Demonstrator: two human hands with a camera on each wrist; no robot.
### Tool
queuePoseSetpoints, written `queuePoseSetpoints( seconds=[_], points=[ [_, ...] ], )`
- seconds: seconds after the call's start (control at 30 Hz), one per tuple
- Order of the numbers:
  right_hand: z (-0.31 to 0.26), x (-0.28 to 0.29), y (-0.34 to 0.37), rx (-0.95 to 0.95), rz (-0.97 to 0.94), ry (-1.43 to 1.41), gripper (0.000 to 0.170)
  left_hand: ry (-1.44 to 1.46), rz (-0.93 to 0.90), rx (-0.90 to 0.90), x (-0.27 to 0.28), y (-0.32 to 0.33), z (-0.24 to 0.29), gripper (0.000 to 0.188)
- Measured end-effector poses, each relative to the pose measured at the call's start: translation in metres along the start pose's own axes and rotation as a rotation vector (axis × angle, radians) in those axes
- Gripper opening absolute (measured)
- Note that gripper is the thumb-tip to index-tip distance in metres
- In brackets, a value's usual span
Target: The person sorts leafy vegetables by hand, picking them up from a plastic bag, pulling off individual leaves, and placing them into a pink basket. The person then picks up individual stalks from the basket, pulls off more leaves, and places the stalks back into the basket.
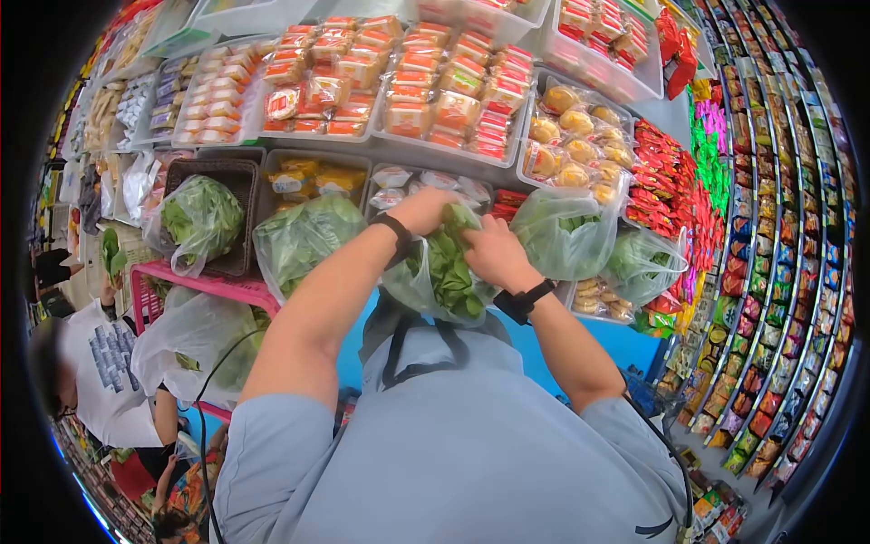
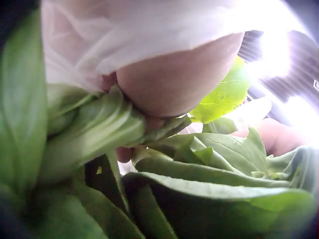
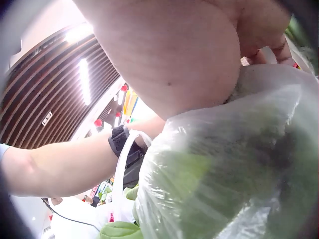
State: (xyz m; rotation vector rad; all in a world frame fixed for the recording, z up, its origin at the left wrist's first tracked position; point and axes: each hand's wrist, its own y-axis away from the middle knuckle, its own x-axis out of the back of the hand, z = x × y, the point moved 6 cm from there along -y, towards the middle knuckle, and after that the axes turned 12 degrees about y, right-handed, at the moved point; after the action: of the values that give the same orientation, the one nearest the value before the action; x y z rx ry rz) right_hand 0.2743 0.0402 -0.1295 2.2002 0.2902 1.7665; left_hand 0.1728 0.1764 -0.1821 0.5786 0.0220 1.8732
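Note:
A clear plastic bag [image 1: 412, 283] of leafy greens [image 1: 450, 272] sits against the person's front, in the middle of the head view. The left hand [image 1: 430, 210] is at the bag's top left and grips the stems of the greens. In the left wrist view, thin plastic lies over this hand and pale stems [image 2: 99, 124] run beneath the palm. The right hand [image 1: 498, 254] is at the top right of the bag, fingers curled at its mouth. The right wrist view shows the bag [image 3: 224, 149] bulging below this palm; its fingertips are partly hidden.
Bagged greens [image 1: 308, 238] stand to the left, and another bag of greens [image 1: 566, 236] to the right. Behind are bins of packaged snacks [image 1: 453, 91] and round pastries [image 1: 575, 136]. A pink rack [image 1: 208, 281] and another person [image 1: 113, 367] are at left, snack shelves [image 1: 788, 236] at right.

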Motion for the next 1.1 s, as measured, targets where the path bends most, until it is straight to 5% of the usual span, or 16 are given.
queuePoseSetpoints(
  seconds=[0.23, 0.7, 1.1],
  points=[
    [-0.006, -0.001, -0.004, -0.014, -0.049, 0.071, 0.038, -0.007, -0.002, 0.125, 0.001, 0.001, -0.001, 0.024],
    [-0.012, -0.004, -0.005, 0.024, 0.018, 0.152, 0.035, -0.019, 0.084, 0.016, 0.01, 0.002, 0.001, 0.022],
    [0.0, 0.007, -0.015, -0.079, -0.116, 0.106, 0.035, -0.155, 0.053, -0.008, 0.027, 0.014, 0.026, 0.023]
  ],
)
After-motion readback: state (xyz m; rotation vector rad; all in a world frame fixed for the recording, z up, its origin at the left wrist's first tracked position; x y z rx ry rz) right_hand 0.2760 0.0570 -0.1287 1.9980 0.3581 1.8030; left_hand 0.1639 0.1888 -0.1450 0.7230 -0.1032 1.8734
